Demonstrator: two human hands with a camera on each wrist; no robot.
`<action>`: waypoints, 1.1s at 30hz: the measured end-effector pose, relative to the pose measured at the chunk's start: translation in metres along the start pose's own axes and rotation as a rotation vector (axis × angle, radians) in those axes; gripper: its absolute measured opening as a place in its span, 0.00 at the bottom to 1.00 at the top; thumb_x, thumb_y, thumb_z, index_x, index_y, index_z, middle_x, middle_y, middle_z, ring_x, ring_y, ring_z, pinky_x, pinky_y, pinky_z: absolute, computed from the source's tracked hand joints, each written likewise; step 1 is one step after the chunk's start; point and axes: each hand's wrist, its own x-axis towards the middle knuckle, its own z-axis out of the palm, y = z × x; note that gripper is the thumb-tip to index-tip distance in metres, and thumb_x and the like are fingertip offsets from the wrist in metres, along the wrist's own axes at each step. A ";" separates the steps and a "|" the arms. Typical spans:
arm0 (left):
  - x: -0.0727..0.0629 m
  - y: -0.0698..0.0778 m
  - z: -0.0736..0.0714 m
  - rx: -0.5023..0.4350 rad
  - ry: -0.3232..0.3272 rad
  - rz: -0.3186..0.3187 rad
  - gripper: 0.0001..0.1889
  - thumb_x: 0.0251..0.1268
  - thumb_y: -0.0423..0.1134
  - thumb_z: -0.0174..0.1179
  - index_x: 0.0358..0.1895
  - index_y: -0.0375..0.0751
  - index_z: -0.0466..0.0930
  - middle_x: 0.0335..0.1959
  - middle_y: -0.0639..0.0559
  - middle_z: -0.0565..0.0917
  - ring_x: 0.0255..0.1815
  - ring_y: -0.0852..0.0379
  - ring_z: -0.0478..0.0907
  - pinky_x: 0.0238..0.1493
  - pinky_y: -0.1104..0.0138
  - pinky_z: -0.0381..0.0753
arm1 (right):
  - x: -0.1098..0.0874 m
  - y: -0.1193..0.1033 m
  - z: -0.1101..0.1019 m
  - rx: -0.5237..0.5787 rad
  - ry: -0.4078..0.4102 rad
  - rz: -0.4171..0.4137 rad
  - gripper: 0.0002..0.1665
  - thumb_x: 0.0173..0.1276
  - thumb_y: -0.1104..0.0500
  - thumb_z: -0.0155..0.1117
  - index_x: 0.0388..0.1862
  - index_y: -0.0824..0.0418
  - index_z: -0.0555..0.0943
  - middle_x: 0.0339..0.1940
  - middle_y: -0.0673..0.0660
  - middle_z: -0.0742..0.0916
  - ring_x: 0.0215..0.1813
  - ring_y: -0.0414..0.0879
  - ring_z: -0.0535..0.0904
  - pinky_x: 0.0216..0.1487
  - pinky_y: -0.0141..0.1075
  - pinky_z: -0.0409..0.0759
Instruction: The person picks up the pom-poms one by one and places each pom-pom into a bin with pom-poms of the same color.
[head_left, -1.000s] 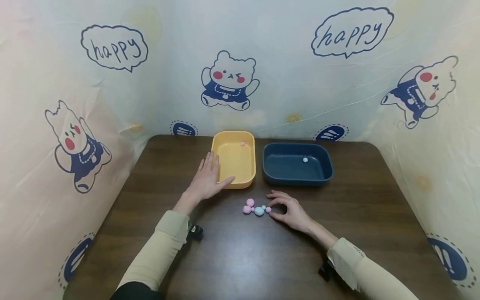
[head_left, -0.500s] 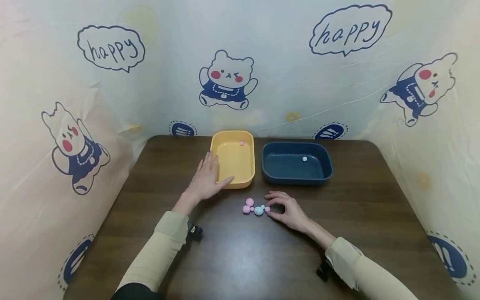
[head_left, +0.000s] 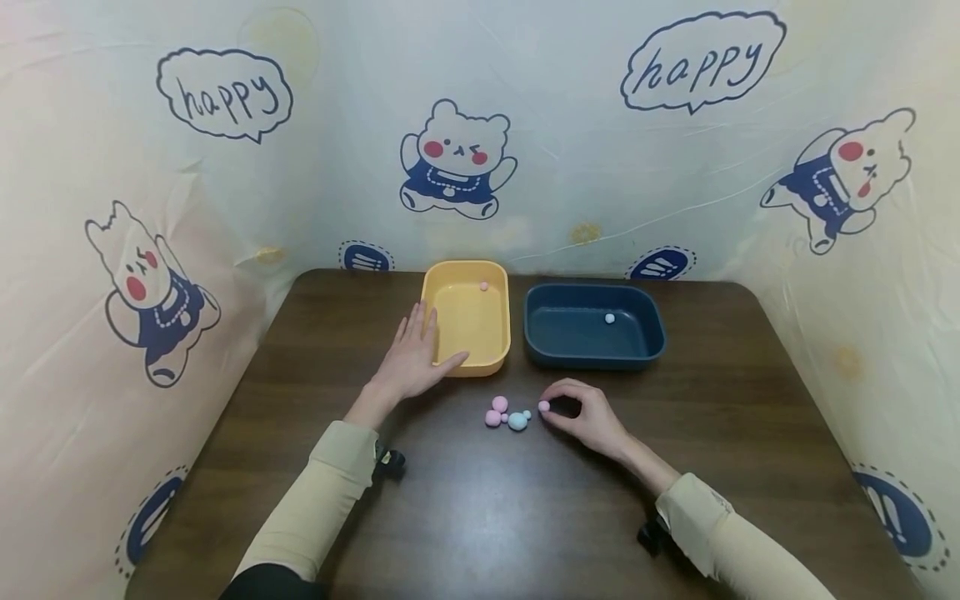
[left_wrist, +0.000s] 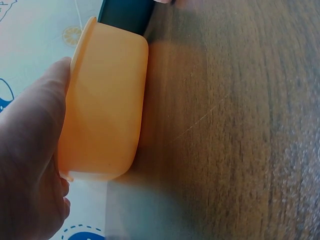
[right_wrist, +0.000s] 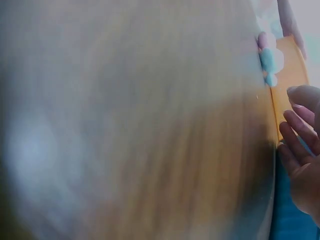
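Between the thumb and index finger of my right hand (head_left: 591,417) is a small pink ball (head_left: 543,406), just off the right end of a cluster of little balls. That cluster holds pink balls (head_left: 492,418), a larger light blue ball (head_left: 517,422) and a smaller light blue one (head_left: 527,414). With fingers straight and spread, my left hand (head_left: 408,358) rests against the near-left corner of a yellow tray (head_left: 468,329). In the left wrist view the thumb lies along the tray's rim. The right wrist view is blurred; the pinched ball is hard to make out there.
A dark blue tray (head_left: 577,333) stands right of the yellow one, with a white ball (head_left: 609,318) inside. Another tiny pink ball (head_left: 483,286) lies in the yellow tray. Both trays sit near the back edge of the wooden table (head_left: 480,517), before a printed cloth (head_left: 570,158).
My right hand has pinched the pink ball at the cluster's right end and moved it slightly right and away from the others. My left hand stays in place on the yellow tray.
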 end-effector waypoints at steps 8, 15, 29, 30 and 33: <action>0.001 0.000 0.001 0.008 0.004 0.004 0.64 0.72 0.86 0.39 0.92 0.37 0.37 0.94 0.38 0.32 0.96 0.37 0.35 0.94 0.42 0.43 | 0.007 -0.005 -0.010 0.016 0.015 0.003 0.13 0.74 0.60 0.78 0.54 0.61 0.91 0.52 0.52 0.93 0.57 0.48 0.88 0.69 0.50 0.87; 0.002 0.000 0.001 0.001 0.003 0.007 0.64 0.72 0.85 0.40 0.92 0.36 0.37 0.94 0.39 0.31 0.96 0.37 0.35 0.95 0.43 0.42 | 0.012 -0.008 -0.016 0.010 0.038 -0.014 0.12 0.74 0.60 0.78 0.53 0.62 0.91 0.51 0.52 0.93 0.56 0.48 0.88 0.69 0.39 0.85; 0.000 0.000 0.001 -0.008 0.002 0.007 0.65 0.71 0.86 0.41 0.91 0.36 0.37 0.94 0.38 0.31 0.96 0.37 0.33 0.94 0.41 0.42 | 0.039 -0.027 -0.024 0.028 0.086 -0.042 0.09 0.74 0.60 0.78 0.51 0.57 0.91 0.52 0.54 0.93 0.59 0.52 0.88 0.71 0.58 0.84; 0.000 -0.001 0.001 -0.009 0.000 0.006 0.65 0.71 0.86 0.41 0.91 0.36 0.37 0.94 0.38 0.30 0.96 0.37 0.33 0.94 0.41 0.41 | 0.041 -0.029 -0.024 0.033 0.087 -0.042 0.09 0.74 0.60 0.78 0.51 0.57 0.91 0.52 0.54 0.93 0.59 0.53 0.88 0.72 0.58 0.84; 0.000 -0.002 0.001 -0.010 0.003 0.008 0.66 0.71 0.86 0.41 0.91 0.35 0.36 0.94 0.38 0.31 0.96 0.36 0.33 0.94 0.40 0.41 | 0.050 -0.032 -0.025 0.045 0.093 -0.029 0.10 0.74 0.61 0.78 0.52 0.58 0.91 0.53 0.55 0.93 0.60 0.54 0.88 0.72 0.58 0.84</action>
